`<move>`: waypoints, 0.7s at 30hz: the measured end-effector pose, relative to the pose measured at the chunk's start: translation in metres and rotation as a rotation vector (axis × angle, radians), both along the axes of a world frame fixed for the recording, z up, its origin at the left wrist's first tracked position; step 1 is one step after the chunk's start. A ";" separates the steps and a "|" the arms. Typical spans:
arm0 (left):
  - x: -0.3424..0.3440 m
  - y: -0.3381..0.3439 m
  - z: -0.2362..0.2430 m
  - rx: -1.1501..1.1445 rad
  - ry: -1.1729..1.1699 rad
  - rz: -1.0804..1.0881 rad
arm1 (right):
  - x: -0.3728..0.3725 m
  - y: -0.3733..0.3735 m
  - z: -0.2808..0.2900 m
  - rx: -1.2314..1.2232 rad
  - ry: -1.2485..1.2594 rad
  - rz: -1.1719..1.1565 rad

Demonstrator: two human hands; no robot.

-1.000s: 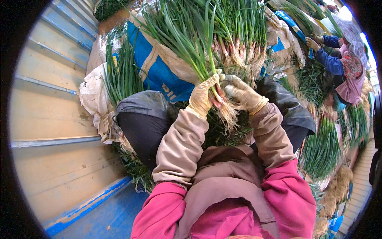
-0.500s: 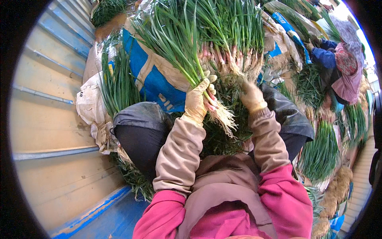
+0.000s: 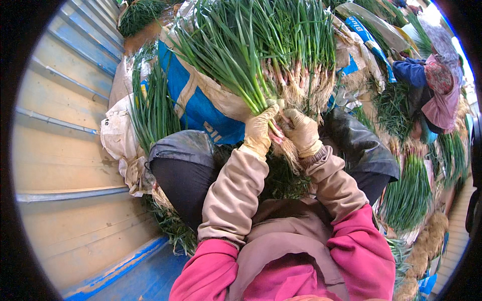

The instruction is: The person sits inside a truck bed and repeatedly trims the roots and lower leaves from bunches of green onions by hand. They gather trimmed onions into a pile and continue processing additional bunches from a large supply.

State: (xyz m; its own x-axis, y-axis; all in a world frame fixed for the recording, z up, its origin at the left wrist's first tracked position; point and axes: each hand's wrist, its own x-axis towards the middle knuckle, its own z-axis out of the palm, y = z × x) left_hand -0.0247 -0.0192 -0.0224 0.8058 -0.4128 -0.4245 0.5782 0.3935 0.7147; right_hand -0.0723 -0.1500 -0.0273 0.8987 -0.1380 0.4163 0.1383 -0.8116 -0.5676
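Note:
My gloved left hand (image 3: pixel 258 129) is closed around a small bunch of green onions (image 3: pixel 251 93), leaves slanting up to the left, pink stems and pale roots hanging below. My gloved right hand (image 3: pixel 300 129) is beside it at the stems, fingers closed on what looks like a pale stem or strand. Just beyond both hands a large pile of green onions (image 3: pixel 296 45) lies with roots toward me, on a blue-and-beige sack (image 3: pixel 196 108). Loose green leaves (image 3: pixel 286 183) lie between my knees.
Ribbed metal wall (image 3: pixel 65 155) on the left; more onion bundles (image 3: pixel 153 100) beside it. Another person (image 3: pixel 437 90) in blue sleeves works at upper right. Onion bundles (image 3: pixel 406 190) and a white sack (image 3: pixel 120 135) lie around me. My bent knees flank my hands.
My right hand moved away from the bunch, then came back to the stems with fingers curled. My left hand keeps its hold, shifted slightly. The other person's hands moved lower, mostly hidden now.

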 end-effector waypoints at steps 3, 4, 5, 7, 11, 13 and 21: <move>0.005 -0.002 -0.027 -0.232 0.024 0.095 | 0.013 -0.025 -0.027 0.446 0.151 0.081; 0.004 -0.002 -0.029 -0.298 0.052 0.106 | 0.022 -0.029 -0.032 1.111 0.230 0.071; 0.002 -0.003 -0.025 -0.298 0.042 0.153 | 0.031 -0.029 -0.030 1.775 0.298 0.059; -0.007 -0.008 -0.005 -0.282 -0.010 0.290 | 0.047 -0.039 -0.051 1.675 0.451 0.412; -0.005 0.015 -0.011 -0.064 -0.026 0.091 | 0.053 0.023 -0.003 1.537 0.311 0.224; -0.005 0.015 -0.006 -0.109 -0.075 0.137 | 0.055 0.021 -0.012 1.327 0.183 0.156; -0.007 0.024 0.014 -0.354 -0.020 0.106 | 0.037 -0.048 -0.089 -0.138 0.913 0.424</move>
State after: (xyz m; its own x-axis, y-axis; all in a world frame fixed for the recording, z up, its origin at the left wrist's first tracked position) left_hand -0.0313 0.0050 -0.0087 0.8586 -0.4453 -0.2540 0.5083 0.6750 0.5348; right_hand -0.0349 -0.1978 -0.1161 0.8452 0.2630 -0.4653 -0.0098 -0.8628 -0.5054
